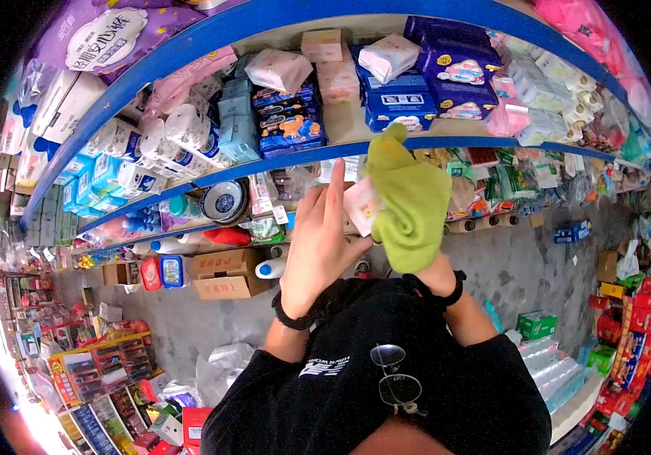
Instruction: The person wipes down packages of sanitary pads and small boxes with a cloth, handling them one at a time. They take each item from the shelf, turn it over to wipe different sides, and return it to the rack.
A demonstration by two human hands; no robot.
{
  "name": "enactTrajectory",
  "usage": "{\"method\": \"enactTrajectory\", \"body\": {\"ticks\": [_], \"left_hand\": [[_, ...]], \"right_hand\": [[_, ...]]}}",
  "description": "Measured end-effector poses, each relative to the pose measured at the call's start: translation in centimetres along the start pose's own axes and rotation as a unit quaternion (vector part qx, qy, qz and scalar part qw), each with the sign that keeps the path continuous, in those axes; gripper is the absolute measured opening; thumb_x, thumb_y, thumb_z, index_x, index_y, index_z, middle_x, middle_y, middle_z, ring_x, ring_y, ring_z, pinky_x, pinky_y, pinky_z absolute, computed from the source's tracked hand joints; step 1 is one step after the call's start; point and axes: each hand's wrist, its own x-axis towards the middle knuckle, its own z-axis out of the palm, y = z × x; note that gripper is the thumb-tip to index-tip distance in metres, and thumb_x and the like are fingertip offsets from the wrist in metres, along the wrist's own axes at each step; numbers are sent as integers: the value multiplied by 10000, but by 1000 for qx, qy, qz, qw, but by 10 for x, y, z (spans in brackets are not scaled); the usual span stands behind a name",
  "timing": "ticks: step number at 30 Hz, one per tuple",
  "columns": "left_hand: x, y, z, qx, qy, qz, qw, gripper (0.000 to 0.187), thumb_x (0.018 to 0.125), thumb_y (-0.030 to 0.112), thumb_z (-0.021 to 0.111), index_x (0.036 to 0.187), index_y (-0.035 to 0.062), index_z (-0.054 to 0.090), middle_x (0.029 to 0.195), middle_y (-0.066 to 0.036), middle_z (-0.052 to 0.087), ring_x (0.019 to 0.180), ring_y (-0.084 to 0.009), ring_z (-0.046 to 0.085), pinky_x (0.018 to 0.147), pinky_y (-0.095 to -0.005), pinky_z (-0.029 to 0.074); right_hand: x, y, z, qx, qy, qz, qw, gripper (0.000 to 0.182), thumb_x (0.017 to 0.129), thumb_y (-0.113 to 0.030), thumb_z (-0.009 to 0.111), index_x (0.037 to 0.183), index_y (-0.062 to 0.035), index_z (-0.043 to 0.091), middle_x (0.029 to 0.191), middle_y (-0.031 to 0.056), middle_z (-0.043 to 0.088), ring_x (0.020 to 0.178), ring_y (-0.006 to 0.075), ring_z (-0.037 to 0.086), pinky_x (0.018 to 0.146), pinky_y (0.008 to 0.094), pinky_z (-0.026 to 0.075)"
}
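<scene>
My left hand (319, 235) is raised in front of the shelf. Its thumb and fingers are around a small pink-and-white packet (362, 206), with the index finger pointing up. Against the packet's right side lies a green cloth (409, 201), which drapes over my right hand (437, 274). Only the wrist and lower part of that hand show; the cloth hides its fingers. Just beyond both hands runs the shelf's blue edge (485, 142). Pink-and-white packs (338, 82) and dark blue packs (458, 68) sit on this shelf.
Tissue rolls (187, 127) and blue packs (289, 121) fill the shelf's left side. Below are stacked bowls (224, 202). A cardboard box (227, 273) and a white bottle (270, 269) stand on the grey floor (485, 265). Crowded goods line both sides.
</scene>
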Motion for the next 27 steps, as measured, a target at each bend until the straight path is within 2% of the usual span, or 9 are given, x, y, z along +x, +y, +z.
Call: {"method": "enactTrajectory", "body": {"ticks": [1,6,9,13,18,19,22,24,27], "left_hand": [[2,-1,1,5,23,10,1000,1013,552,145,760,1356,-22,167,1063,-189,555,923,-357,492,816,-415,412],[10,-5,11,-36,73,11,997,1004,593,116,730,1365,-32,105,1108,-230,509,937,-384,470,828,-425,400],[13,-7,16,-26,-7,0,1000,981,646,109,693,1375,-29,50,1163,-263,403,983,-399,433,868,-429,371],[20,-1,23,-2,16,31,999,979,611,79,675,1359,-74,61,994,-201,533,960,-346,447,811,-414,368],[32,-6,14,-108,26,27,993,906,547,167,745,1334,35,316,914,-167,535,885,-309,492,808,-397,410],[37,-11,10,-126,50,27,990,832,541,182,757,1288,74,407,921,-153,536,839,-298,513,784,-386,437],[59,-47,20,44,151,79,984,563,594,195,753,1065,17,501,871,-161,550,829,-312,523,688,-390,447],[74,-58,38,48,201,-73,976,459,619,201,748,951,8,497,838,-165,549,817,-333,522,676,-407,433],[94,-96,69,148,214,-25,965,436,636,243,736,893,6,476,832,-167,519,796,-344,513,660,-413,438]], "right_hand": [[-2,11,0,-105,-72,-88,988,489,760,-132,656,1196,-22,464,1187,116,499,1058,236,501,914,340,399],[-4,11,7,-77,-80,-68,992,491,762,-134,655,1199,-22,460,1190,115,497,1060,235,499,915,340,399],[-7,12,0,-56,-87,-54,993,492,764,-135,654,1201,-21,458,1192,114,495,1061,234,498,916,340,399],[-10,21,-11,-21,-59,-13,998,494,765,-136,653,1203,-21,456,1195,113,493,1063,233,497,917,341,399],[-24,47,-33,82,48,107,990,496,767,-138,651,1206,-20,452,1198,111,491,1065,231,496,919,341,399],[-29,53,-41,114,77,135,981,497,768,-138,651,1207,-20,451,1199,111,491,1065,231,496,919,341,399],[-42,68,-66,179,156,198,951,498,769,-139,650,1209,-20,449,1201,110,489,1067,230,495,920,341,398],[-52,74,-75,196,190,219,937,499,770,-140,649,1210,-19,448,1202,109,488,1067,229,495,920,342,398],[-63,77,-85,205,212,237,926,500,771,-141,648,1212,-19,446,1204,108,487,1069,229,494,921,342,398]]}}
